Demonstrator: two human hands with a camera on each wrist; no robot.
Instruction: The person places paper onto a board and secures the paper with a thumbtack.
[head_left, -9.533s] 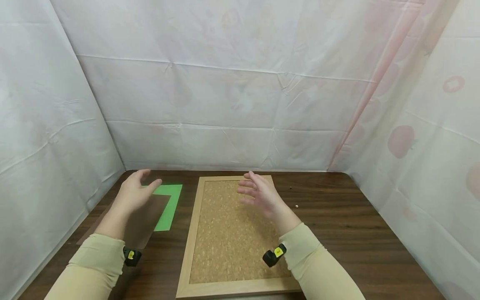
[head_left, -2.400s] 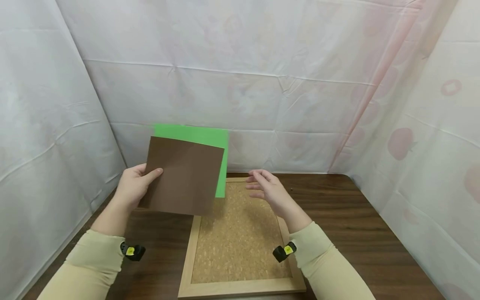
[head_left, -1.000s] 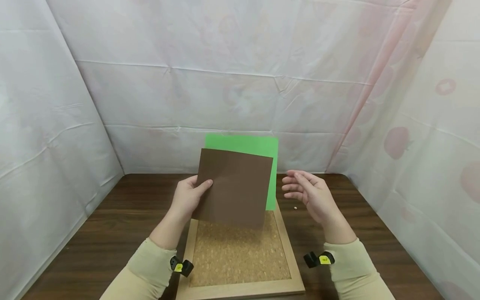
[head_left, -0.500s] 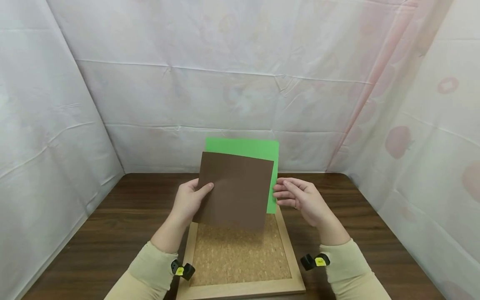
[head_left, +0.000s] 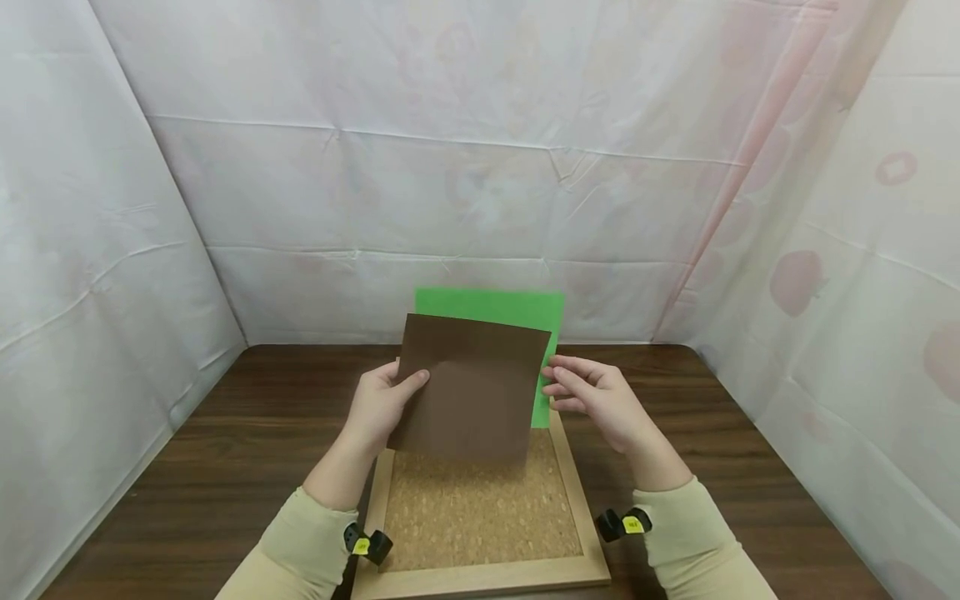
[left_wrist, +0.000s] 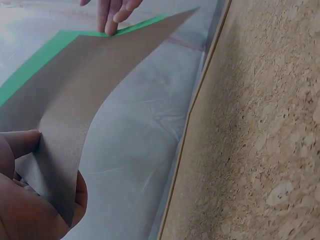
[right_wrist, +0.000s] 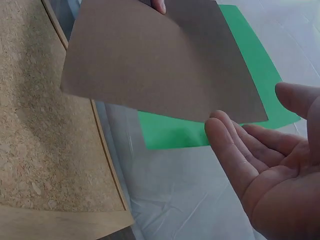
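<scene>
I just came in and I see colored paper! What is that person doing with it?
A person is holding two sheets of paper up in the air over a cork board that lies flat on a dark wooden table. The left hand grips a brown sheet by its edge, with a green sheet right behind it. The right hand is at the sheets' other edge, fingers touching the brown sheet's corner. Nothing is on the board.

Before you, a dark brown wood-grain tabletop (head_left: 225, 442) running to the far corners, creased white plastic sheeting (head_left: 420, 167) hung as walls on the left, far and right, faint pink fruit prints (head_left: 798, 283) on the right sheet, soft even light throughout
</scene>
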